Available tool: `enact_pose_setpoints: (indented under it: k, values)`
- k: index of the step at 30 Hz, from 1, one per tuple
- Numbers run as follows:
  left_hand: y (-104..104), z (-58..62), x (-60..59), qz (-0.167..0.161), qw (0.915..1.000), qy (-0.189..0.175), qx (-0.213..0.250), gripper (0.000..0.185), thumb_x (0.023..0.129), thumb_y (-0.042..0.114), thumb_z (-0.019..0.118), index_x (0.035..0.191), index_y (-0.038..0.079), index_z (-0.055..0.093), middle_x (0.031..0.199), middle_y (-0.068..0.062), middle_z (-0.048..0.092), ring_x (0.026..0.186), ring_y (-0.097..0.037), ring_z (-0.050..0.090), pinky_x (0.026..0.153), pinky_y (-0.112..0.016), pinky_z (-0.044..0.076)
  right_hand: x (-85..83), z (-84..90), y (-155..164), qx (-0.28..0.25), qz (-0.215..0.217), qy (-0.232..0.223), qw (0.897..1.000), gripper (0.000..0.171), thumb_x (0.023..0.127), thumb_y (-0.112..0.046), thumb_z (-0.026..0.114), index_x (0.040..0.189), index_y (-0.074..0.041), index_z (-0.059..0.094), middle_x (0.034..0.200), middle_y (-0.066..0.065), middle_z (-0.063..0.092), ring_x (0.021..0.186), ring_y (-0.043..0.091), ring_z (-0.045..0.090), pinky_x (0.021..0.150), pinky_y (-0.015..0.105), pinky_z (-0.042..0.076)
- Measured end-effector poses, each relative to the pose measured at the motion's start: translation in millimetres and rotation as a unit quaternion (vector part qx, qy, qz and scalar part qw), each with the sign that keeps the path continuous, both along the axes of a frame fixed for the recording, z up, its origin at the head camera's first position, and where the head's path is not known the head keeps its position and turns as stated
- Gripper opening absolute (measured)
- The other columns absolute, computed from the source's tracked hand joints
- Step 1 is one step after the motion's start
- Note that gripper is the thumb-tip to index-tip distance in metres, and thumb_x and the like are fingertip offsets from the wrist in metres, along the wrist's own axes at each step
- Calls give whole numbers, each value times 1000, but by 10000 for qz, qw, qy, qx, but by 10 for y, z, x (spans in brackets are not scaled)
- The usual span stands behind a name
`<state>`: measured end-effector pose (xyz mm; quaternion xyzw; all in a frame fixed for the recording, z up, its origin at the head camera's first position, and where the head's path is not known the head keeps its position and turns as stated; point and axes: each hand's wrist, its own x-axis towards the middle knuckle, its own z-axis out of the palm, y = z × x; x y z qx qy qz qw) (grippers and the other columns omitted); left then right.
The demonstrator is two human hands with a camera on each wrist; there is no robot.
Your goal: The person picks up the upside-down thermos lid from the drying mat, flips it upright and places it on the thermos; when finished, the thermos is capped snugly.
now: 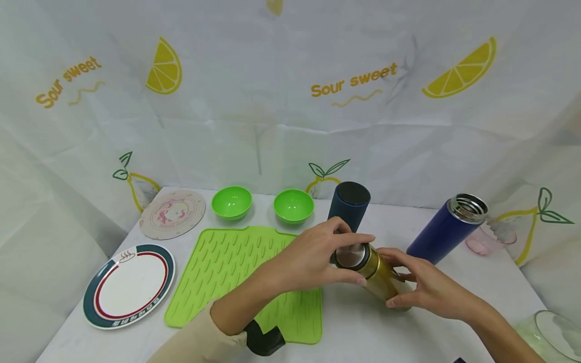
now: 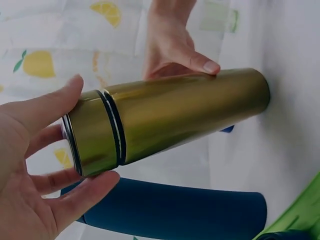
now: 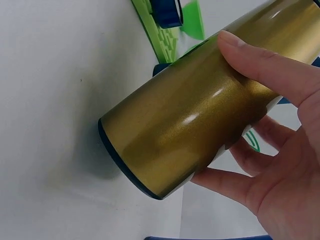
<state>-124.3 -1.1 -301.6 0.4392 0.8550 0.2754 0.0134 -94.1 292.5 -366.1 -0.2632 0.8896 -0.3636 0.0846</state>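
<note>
A gold thermos bottle (image 1: 383, 277) stands near the table's right half, in both hands. Around its lid (image 2: 95, 132) curl the thumb and fingers of my left hand (image 1: 313, 254). My right hand (image 1: 422, 285) grips the body lower down, thumb on the near side, as the right wrist view also shows. A dark ring (image 2: 115, 127) runs between lid and body, and the lid sits on the bottle. Behind it stands a dark blue bottle (image 1: 348, 204) with its top covered. To the right is a blue thermos (image 1: 440, 234) whose steel mouth is uncovered.
A green mat (image 1: 236, 257) lies left of the bottles, with a small blue cylinder (image 3: 167, 12) by it. Two green bowls (image 1: 232, 202) (image 1: 293, 205), a round coaster (image 1: 172, 214) and a plate (image 1: 129, 286) are further left. A pink cup (image 1: 490, 239) and a clear glass container (image 1: 551, 335) stand at right.
</note>
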Motion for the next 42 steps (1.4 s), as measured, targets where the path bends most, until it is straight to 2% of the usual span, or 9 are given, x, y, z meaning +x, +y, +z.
enact_pose_setpoints:
  k: [7,12,14,20,25,28,31,36,42]
  values:
    - [-22,-7,-37,-433,9984,-250,255,65,85,35,83,145,28,58,137,-2,56,105,-8,56,80,-10,48,10,-10,26,200,-33,27,9998,86,81,-37,86,153,-21,42,145,12,59,123,25,67,88,45,62]
    - [-49,-11,-54,-761,9962,-264,320,65,86,19,83,146,27,58,149,-1,53,134,-14,53,103,-20,50,8,-19,35,106,-47,-10,9999,85,80,-36,86,152,-22,43,146,12,58,126,0,60,92,38,62]
    - [-48,-15,-47,-632,9973,-203,309,70,85,24,84,148,27,54,151,0,52,138,-15,51,109,-24,47,10,-17,30,100,-60,10,9999,84,80,-37,86,151,-23,45,145,10,58,125,-7,56,91,34,62]
    - [-4,-55,-3,303,9987,-132,378,72,81,52,82,144,27,58,121,3,59,100,-9,59,80,-12,47,6,-15,8,90,-40,-32,9999,82,80,-38,86,150,-24,45,145,8,58,124,-1,60,89,46,62]
    - [-30,-49,-27,-422,9963,-471,575,62,85,32,84,142,23,61,132,-1,59,111,-11,58,80,-10,50,-9,-33,32,-33,97,-31,9999,84,78,-33,88,150,-19,45,143,9,59,126,3,61,92,32,61]
    - [-64,-18,-42,-828,9937,-541,520,60,87,17,82,143,25,61,148,-2,53,132,-14,53,90,-15,52,-5,-34,25,-100,98,-21,9999,83,78,-33,88,149,-21,46,142,3,59,124,-13,52,93,18,56]
    - [-55,-22,-24,-615,9966,-297,466,63,87,25,83,145,27,58,150,-1,51,135,-15,51,94,-16,50,-8,-27,22,-21,72,-62,10000,84,79,-35,87,150,-22,45,144,5,58,125,-6,56,93,28,60]
    - [17,-68,29,195,9988,29,458,66,82,51,82,140,27,63,123,4,59,102,-6,55,80,-10,44,-14,-30,29,100,137,8,9999,85,80,-35,86,151,-20,43,146,11,57,125,6,62,88,41,61]
    - [-36,-22,19,-599,9969,-141,484,52,86,19,83,135,25,68,139,3,60,127,-12,52,102,-20,46,-16,-50,9,-34,200,138,9997,83,79,-33,87,150,-20,45,144,8,58,125,-12,52,91,24,59]
